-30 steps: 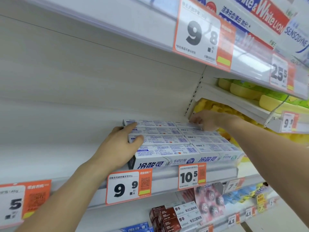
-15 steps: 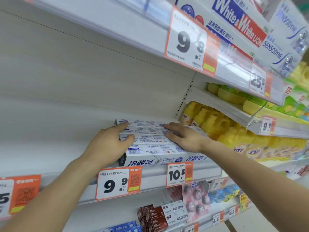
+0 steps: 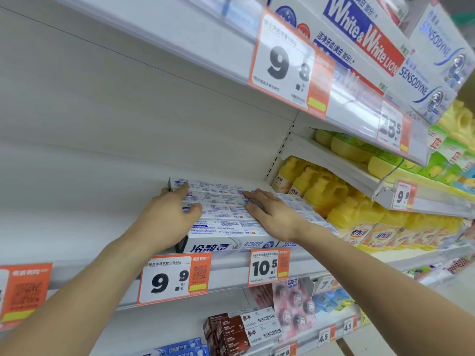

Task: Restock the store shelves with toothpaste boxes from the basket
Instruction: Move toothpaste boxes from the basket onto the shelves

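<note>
Pressed flat, fingers straight, left hand (image 3: 171,214) and right hand (image 3: 270,214) on toothpaste boxes (image 3: 221,214) stacked on shelf (image 3: 77,227); probably light, stiff, crushable card, best held by long sides.

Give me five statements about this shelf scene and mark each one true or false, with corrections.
1. Both hands lie on top of the white toothpaste boxes. True.
2. The left hand holds a single box in the air. False: it rests on the boxes on the shelf.
3. The price tag below the left hand reads 9.9. True.
4. The bottles right of the boxes are blue. False: they are yellow.
5. The right hand touches the 10.5 tag. False: it lies flat on the boxes above it.
</note>
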`<state>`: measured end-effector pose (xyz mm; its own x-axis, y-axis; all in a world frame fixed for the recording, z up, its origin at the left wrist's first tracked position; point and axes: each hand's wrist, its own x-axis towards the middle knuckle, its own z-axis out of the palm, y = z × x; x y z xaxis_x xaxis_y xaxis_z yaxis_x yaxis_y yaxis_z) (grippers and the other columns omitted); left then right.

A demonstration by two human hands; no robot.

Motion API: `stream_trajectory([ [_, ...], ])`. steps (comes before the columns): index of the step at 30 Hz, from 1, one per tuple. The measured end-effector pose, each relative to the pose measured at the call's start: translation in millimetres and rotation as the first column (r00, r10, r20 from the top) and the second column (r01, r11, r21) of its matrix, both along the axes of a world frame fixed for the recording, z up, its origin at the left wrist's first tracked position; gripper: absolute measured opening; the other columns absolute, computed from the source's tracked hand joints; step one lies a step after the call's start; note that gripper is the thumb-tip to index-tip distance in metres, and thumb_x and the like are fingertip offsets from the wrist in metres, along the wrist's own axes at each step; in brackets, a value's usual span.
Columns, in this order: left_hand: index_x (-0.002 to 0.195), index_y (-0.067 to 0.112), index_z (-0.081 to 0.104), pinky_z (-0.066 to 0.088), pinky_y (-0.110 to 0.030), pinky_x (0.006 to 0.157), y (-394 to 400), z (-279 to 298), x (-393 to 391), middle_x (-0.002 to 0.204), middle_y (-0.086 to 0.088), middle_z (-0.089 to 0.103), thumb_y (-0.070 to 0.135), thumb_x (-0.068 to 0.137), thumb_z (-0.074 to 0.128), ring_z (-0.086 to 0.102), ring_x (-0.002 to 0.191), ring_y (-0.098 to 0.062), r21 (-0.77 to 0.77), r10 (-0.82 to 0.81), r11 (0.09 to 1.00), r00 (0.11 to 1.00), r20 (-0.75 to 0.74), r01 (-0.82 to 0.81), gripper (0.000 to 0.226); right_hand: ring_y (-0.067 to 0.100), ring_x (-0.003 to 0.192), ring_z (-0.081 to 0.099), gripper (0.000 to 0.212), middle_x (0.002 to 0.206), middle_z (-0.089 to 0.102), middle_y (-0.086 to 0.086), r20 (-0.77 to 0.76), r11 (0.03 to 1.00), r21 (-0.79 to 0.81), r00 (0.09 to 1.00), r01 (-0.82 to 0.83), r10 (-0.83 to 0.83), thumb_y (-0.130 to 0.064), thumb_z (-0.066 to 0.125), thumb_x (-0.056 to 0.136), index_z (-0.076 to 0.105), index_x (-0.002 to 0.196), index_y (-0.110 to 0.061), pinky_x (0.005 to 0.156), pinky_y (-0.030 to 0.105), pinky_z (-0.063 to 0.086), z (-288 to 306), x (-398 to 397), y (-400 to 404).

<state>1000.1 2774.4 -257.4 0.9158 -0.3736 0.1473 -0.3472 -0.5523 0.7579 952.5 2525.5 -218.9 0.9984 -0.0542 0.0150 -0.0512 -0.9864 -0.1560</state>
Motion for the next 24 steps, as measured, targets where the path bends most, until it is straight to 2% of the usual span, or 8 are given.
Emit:
stream_trajectory([
  [3,0.155,0.022,0.032,0.037,-0.026,0.103,0.4,2.7,-0.4,0.155,-0.005,0.042,0.041,0.1,0.051,0.045,0.136,-0.025,-0.011,0.022,1.0,1.0,0.004,-0.021,0.062,0.022,0.148,0.025,0.051,0.159,0.033,0.003,0.002,1.0,0.019,1.0,0.015,-0.015,-0.049,0.033,0.105,0.035,0.153,-0.031,0.121,0.036,0.017,0.0,-0.8,-1.8],
  [6,0.152,0.024,0.04,0.04,-0.025,0.097,1.6,6.2,-3.9,0.15,-0.005,0.049,0.043,0.098,0.055,0.05,0.131,-0.026,-0.009,0.063,0.998,0.998,0.015,-0.063,0.059,0.027,0.145,0.03,0.053,0.156,0.032,0.004,-0.008,0.999,0.013,0.999,0.04,-0.04,-0.053,0.032,0.104,0.034,0.153,-0.035,0.121,0.041,0.021,-1.1,-0.2,-2.8],
  [8,0.151,0.024,0.041,0.04,-0.026,0.097,2.7,7.0,-6.7,0.15,-0.005,0.05,0.044,0.098,0.054,0.049,0.132,-0.027,0.004,0.074,0.997,0.997,0.02,-0.074,0.059,0.028,0.144,0.03,0.053,0.156,0.031,0.004,-0.005,0.999,0.012,0.999,0.047,-0.047,-0.053,0.032,0.104,0.033,0.153,-0.035,0.121,0.043,0.022,-2.0,-0.4,-2.2],
  [12,0.154,0.024,0.037,0.038,-0.028,0.105,2.2,5.8,-9.2,0.155,-0.002,0.044,0.044,0.098,0.054,0.044,0.138,-0.026,-0.002,0.054,0.999,0.999,0.003,-0.054,0.062,0.028,0.146,0.028,0.053,0.159,0.029,0.005,-0.023,0.999,-0.002,0.999,0.044,-0.044,-0.051,0.031,0.105,0.031,0.154,-0.033,0.121,0.044,0.021,-0.6,-3.0,-0.9],
  [16,0.157,0.021,0.025,0.035,-0.028,0.109,-1.0,5.0,-13.6,0.158,-0.004,0.036,0.045,0.098,0.054,0.041,0.14,-0.024,0.008,0.004,1.0,0.999,-0.033,-0.004,0.07,0.029,0.151,0.017,0.056,0.164,0.021,0.004,-0.095,0.998,-0.049,0.994,0.046,-0.051,-0.048,0.028,0.105,0.022,0.157,-0.029,0.123,0.047,0.014,2.1,-1.6,4.9],
  [21,0.156,0.018,0.028,0.037,-0.027,0.108,6.2,5.1,-15.7,0.155,-0.001,0.043,0.048,0.096,0.057,0.046,0.137,-0.021,-0.007,-0.028,1.0,1.0,-0.014,0.028,0.074,0.027,0.149,0.023,0.063,0.163,0.023,0.001,-0.073,0.997,-0.024,0.995,0.068,-0.069,-0.059,0.034,0.1,0.027,0.155,-0.028,0.121,0.046,0.019,5.0,1.1,9.9],
  [24,0.157,0.018,0.028,0.037,-0.027,0.108,7.5,5.0,-18.2,0.156,0.0,0.043,0.048,0.096,0.057,0.046,0.137,-0.02,-0.015,-0.04,0.999,0.999,-0.004,0.04,0.074,0.019,0.152,0.017,0.067,0.167,0.013,-0.006,-0.082,1.0,-0.02,0.997,0.014,-0.015,-0.066,0.03,0.099,0.02,0.157,-0.035,0.123,0.051,0.012,4.0,2.3,18.8],
])
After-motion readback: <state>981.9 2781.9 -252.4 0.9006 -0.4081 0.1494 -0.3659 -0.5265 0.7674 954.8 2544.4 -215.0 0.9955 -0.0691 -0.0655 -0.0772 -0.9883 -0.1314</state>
